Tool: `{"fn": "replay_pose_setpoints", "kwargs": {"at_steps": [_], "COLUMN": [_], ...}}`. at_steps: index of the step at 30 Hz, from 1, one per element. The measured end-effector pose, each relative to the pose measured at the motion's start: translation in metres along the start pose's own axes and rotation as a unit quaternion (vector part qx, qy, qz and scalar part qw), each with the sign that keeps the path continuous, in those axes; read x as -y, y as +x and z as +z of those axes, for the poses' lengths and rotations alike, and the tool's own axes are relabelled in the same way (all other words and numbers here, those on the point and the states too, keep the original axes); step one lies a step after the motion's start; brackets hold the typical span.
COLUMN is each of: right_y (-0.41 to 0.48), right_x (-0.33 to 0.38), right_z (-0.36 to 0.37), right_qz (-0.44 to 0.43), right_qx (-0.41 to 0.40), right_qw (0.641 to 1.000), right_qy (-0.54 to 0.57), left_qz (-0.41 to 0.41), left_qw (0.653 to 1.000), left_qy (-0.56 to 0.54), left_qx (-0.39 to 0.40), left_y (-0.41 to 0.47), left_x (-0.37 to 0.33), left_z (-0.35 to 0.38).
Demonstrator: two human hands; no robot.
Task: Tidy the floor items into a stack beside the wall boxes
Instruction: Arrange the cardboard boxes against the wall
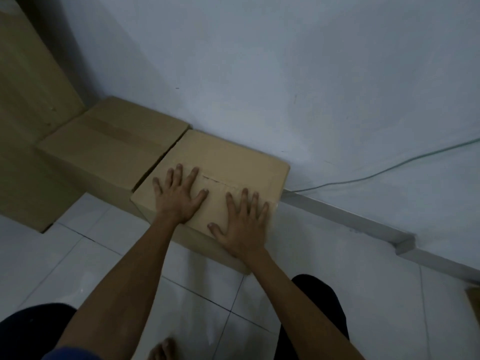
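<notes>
Fingers (192, 175) spread flat, both hands: left hand (179, 196) and right hand (244, 222) press the box (233, 162) top. Seating step, likely; next, fetch another item.

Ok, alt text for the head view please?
The left hand and right hand lie flat, fingers spread, on a cardboard box on the tiled floor against the wall. A second box sits beside it; a cable trails along the wall.

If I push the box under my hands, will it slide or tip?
Probably slides: the box sits flat on smooth tiles. Tipping seems unlikely: it looks low, wide. Top seems stiff: left hand and right hand rest flat, no sag.
</notes>
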State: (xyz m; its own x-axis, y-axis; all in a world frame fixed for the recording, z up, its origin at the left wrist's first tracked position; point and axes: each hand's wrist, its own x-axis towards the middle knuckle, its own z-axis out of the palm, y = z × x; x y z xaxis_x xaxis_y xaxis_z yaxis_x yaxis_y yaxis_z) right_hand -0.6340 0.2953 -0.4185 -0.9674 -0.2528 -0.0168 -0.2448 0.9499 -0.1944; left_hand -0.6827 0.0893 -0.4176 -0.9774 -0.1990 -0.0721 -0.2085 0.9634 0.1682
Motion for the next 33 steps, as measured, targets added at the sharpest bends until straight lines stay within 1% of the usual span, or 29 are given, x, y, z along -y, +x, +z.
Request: {"fn": "replay_pose_setpoints", "kwargs": {"at_steps": [5, 7, 9, 11, 12, 14, 16, 18, 20, 23, 26, 29, 33], "right_y": [0.026, 0.032, 0.032, 0.024, 0.016, -0.004, -0.04, -0.09, -0.143, -0.224, -0.305, -0.371, -0.449], "right_x": [0.003, 0.0, 0.001, 0.001, 0.001, 0.004, 0.008, 0.01, 0.011, 0.02, 0.033, 0.043, 0.059], "right_z": [0.007, 0.01, 0.006, -0.014, -0.028, -0.07, -0.131, -0.204, -0.278, -0.387, -0.483, -0.541, -0.571], "right_qz": [0.002, 0.007, 0.011, 0.018, 0.035, 0.107, 0.194, 0.265, 0.329, 0.422, 0.506, 0.581, 0.67], "right_qx": [-0.037, -0.042, -0.024, 0.016, 0.026, 0.031, 0.041, 0.056, 0.061, 0.05, 0.037, 0.012, -0.029], "right_qw": [0.999, 0.999, 0.999, 0.999, 0.998, 0.988, 0.963, 0.932, 0.898, 0.85, 0.806, 0.751, 0.676], "right_qy": [0.015, 0.018, 0.018, 0.031, 0.048, 0.11, 0.184, 0.241, 0.286, 0.311, 0.306, 0.313, 0.305], "left_qz": [0.001, 0.003, 0.013, 0.021, 0.022, 0.013, 0.026, 0.061, 0.078, 0.105, 0.142, 0.175, 0.26], "left_qw": [1.0, 1.0, 0.998, 0.992, 0.99, 0.988, 0.982, 0.964, 0.945, 0.93, 0.902, 0.872, 0.836], "left_qy": [0.004, 0.009, 0.02, 0.012, 0.006, -0.021, -0.065, -0.121, -0.164, -0.19, -0.22, -0.234, -0.192], "left_qx": [0.003, 0.019, 0.064, 0.122, 0.141, 0.154, 0.178, 0.23, 0.273, 0.297, 0.343, 0.392, 0.443], "left_y": [0.025, 0.031, 0.034, 0.026, 0.018, -0.005, -0.038, -0.077, -0.118, -0.177, -0.231, -0.276, -0.331], "left_x": [0.004, 0.003, 0.003, 0.002, -0.002, -0.017, -0.039, -0.069, -0.101, -0.15, -0.2, -0.24, -0.28], "left_z": [0.0, 0.0, -0.01, -0.031, -0.045, -0.08, -0.127, -0.186, -0.249, -0.343, -0.429, -0.481, -0.498]}}
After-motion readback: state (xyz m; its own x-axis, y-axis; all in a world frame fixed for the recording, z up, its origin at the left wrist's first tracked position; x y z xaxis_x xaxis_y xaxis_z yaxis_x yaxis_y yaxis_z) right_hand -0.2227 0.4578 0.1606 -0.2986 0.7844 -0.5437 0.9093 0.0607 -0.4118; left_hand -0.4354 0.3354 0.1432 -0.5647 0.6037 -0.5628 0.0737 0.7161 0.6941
